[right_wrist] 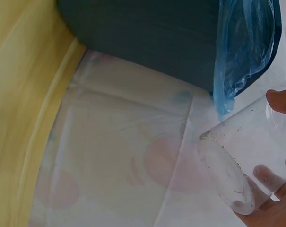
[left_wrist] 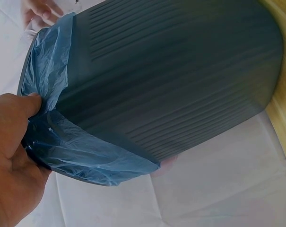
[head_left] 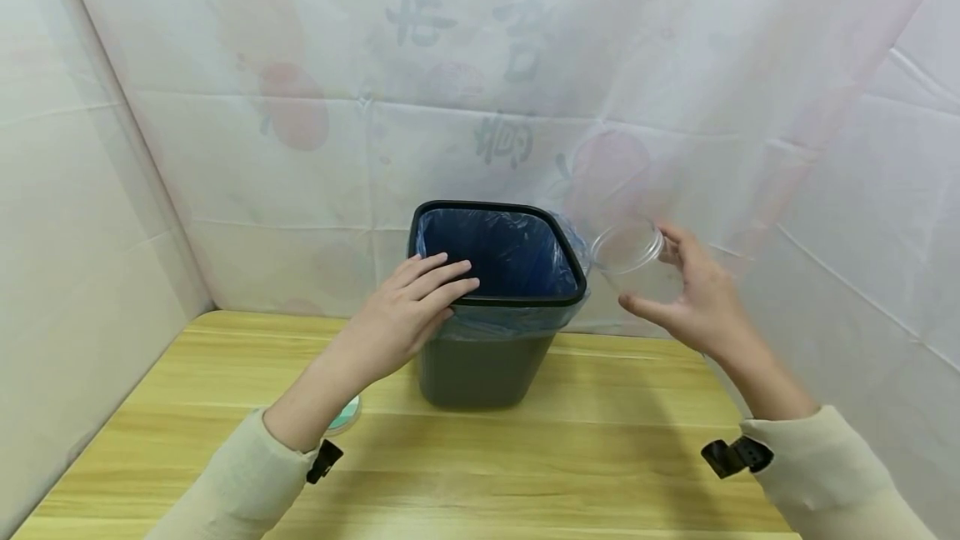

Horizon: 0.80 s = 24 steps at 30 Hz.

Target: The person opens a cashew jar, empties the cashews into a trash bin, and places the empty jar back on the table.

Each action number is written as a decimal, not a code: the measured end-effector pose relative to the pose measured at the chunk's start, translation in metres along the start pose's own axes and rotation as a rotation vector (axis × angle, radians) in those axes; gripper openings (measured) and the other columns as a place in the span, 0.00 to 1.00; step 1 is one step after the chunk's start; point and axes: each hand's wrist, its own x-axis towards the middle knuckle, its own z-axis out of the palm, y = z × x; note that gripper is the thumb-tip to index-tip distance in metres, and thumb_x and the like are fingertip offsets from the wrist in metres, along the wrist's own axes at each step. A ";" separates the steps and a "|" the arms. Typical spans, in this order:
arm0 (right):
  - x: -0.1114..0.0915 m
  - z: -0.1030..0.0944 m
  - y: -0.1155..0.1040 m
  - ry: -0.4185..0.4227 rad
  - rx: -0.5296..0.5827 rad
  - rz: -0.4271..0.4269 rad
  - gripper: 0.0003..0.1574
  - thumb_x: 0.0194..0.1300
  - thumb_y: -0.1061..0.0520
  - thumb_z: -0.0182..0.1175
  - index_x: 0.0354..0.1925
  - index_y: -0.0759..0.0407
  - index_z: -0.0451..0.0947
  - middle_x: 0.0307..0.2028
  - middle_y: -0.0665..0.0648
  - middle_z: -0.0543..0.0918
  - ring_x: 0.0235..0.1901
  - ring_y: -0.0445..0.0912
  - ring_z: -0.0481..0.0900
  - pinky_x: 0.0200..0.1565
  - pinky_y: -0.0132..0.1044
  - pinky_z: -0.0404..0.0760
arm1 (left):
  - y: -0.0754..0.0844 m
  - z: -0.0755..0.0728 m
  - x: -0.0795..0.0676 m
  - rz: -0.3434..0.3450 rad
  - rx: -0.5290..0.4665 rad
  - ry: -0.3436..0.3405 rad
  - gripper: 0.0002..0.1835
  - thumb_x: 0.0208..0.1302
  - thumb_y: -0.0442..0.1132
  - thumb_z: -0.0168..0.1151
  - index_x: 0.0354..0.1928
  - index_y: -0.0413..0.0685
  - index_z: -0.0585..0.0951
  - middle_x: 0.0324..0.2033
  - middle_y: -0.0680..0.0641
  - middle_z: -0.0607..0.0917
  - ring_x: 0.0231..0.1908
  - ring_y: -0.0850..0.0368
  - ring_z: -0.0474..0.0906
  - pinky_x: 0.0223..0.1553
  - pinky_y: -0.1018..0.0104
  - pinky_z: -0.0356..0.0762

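Note:
A dark grey trash bin with a black rim stands upright on the table, lined with a blue plastic bag folded over its edge. At the near left corner my left hand grips the rim, fingers over the inside and thumb pressing the bag outside. My right hand holds a clear plastic jar in the air, just right of the bin and apart from it. Small dark crumbs cling around the jar's bottom end in the right wrist view.
A round flat disc, green and white, lies on the wooden table, partly hidden behind my left forearm. Pale printed cloth hangs behind the table and at both sides.

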 end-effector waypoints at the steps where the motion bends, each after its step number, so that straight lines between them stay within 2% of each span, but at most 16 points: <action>1: -0.001 0.001 0.001 -0.001 0.008 0.009 0.67 0.50 0.46 0.79 0.78 0.46 0.50 0.64 0.67 0.71 0.61 0.68 0.71 0.55 0.75 0.67 | 0.000 0.000 0.000 -0.002 0.000 -0.002 0.26 0.71 0.37 0.61 0.70 0.52 0.73 0.70 0.48 0.72 0.72 0.46 0.63 0.71 0.43 0.60; 9: -0.009 0.008 0.008 0.011 0.091 0.051 0.67 0.53 0.46 0.77 0.78 0.51 0.47 0.63 0.71 0.72 0.60 0.72 0.71 0.53 0.74 0.69 | 0.001 0.000 0.000 -0.001 -0.003 0.005 0.26 0.71 0.37 0.61 0.69 0.53 0.73 0.69 0.48 0.72 0.72 0.46 0.63 0.71 0.43 0.59; 18: -0.021 0.017 0.017 0.021 0.143 0.078 0.66 0.54 0.48 0.77 0.78 0.50 0.45 0.64 0.72 0.70 0.61 0.72 0.71 0.56 0.73 0.68 | 0.000 0.000 0.002 0.000 0.000 0.007 0.25 0.71 0.37 0.61 0.69 0.52 0.73 0.69 0.47 0.73 0.71 0.46 0.64 0.71 0.44 0.60; 24: -0.027 0.022 0.022 0.022 0.165 0.094 0.67 0.56 0.48 0.76 0.79 0.51 0.43 0.65 0.73 0.67 0.61 0.73 0.70 0.54 0.75 0.68 | 0.000 0.000 0.003 -0.004 0.007 -0.004 0.25 0.72 0.38 0.60 0.70 0.54 0.73 0.69 0.49 0.72 0.72 0.47 0.64 0.72 0.45 0.59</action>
